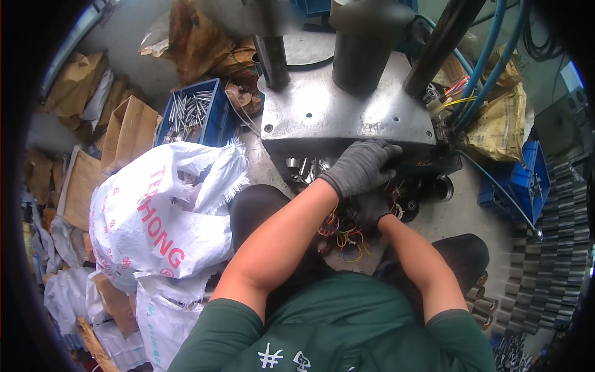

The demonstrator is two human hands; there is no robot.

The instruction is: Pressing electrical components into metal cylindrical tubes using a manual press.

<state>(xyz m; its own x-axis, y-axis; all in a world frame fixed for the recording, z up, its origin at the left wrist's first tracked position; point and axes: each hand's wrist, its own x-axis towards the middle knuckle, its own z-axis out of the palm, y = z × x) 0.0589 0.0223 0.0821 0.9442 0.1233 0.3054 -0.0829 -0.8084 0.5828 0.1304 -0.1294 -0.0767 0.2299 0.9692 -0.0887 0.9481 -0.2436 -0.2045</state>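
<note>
Steel press base [347, 118] at upper centre, white woven sack [161, 211] at left, blue bin of metal pins [195, 118] at upper left. Left hand [362, 167], gloved, laid flat and spread on the base's front edge; right hand [372, 208] just below, fingers curled, grip contents not discernible. Wired coils [344, 232] directly beneath, nearer the right hand.

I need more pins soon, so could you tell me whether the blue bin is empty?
Not empty: the blue bin holds a pile of metal pins.
</note>
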